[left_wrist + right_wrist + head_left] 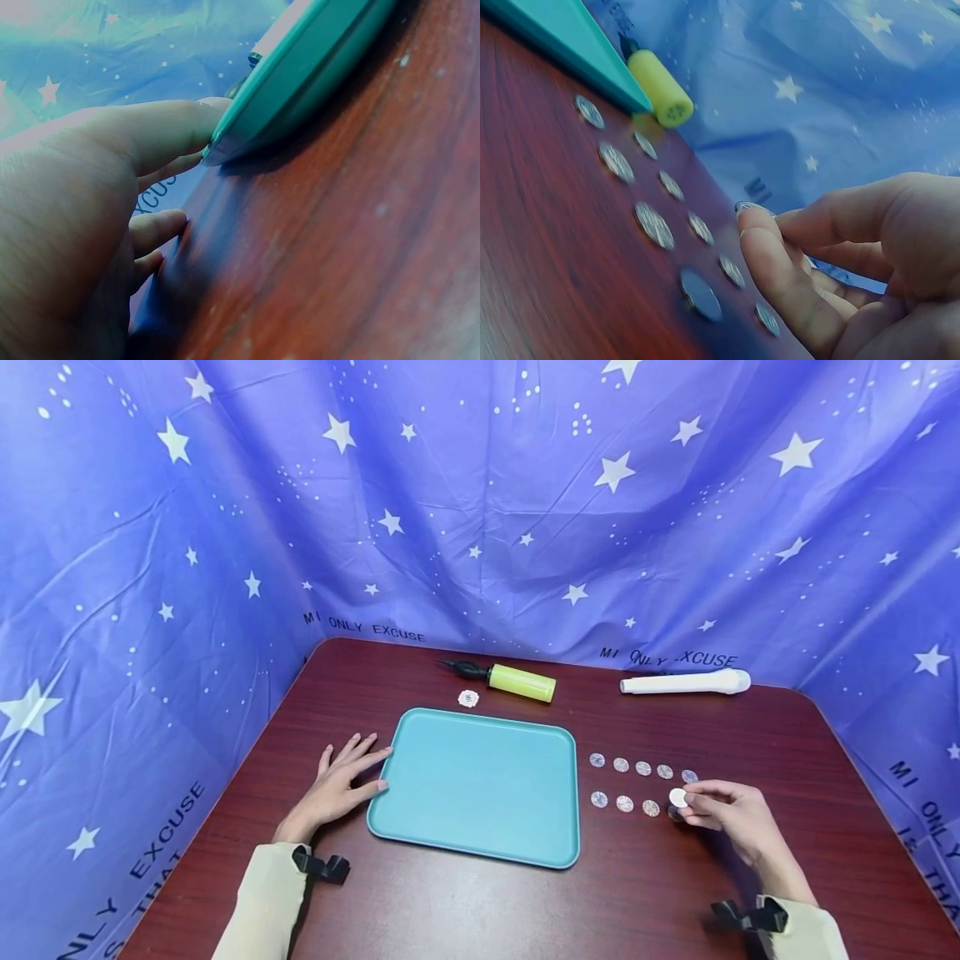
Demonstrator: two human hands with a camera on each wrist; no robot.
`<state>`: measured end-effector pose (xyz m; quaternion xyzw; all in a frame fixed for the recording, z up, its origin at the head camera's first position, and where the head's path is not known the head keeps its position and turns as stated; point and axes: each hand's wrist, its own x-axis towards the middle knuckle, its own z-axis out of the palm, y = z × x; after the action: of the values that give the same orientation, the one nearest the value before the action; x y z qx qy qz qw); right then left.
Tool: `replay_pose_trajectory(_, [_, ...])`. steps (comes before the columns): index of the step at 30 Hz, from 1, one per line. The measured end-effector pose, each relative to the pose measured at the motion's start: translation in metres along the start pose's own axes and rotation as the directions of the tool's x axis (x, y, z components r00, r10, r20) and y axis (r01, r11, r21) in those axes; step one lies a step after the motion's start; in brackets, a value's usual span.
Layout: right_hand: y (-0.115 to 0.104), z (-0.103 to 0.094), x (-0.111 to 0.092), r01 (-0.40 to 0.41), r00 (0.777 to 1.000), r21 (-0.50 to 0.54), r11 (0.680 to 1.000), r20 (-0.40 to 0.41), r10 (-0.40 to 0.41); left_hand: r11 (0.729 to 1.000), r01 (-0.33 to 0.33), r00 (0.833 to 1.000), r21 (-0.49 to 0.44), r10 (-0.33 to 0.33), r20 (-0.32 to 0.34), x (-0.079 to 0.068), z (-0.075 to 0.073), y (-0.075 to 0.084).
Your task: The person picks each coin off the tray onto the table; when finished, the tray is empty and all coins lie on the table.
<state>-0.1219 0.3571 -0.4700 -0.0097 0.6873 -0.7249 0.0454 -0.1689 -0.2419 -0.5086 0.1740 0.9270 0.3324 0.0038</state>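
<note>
My right hand pinches a round, pale coin between thumb and fingertips, just over the right end of the front row. In the right wrist view only the edge of the held coin shows past the fingertips. On the table, silvery coins with a streaked pattern lie flat in two rows. A darker coin sits in shadow at the end of the nearer row. My left hand has its fingers spread, with thumb and fingertips at the left rim of a teal tray.
Behind the tray lie a yellow-green hand pump with a black nozzle and a small white, scalloped piece. A white, wand-shaped thing lies at the back right. A blue star-printed curtain hangs along the table's far edge.
</note>
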Motion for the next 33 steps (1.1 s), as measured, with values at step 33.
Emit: replay_pose_trajectory(33, [0.005,-0.024,-0.013,-0.282,0.946,-0.470,0.836,-0.283,0.159,1.000,0.005,1.000,0.005,-0.005,0.003,0.000,0.000,0.000])
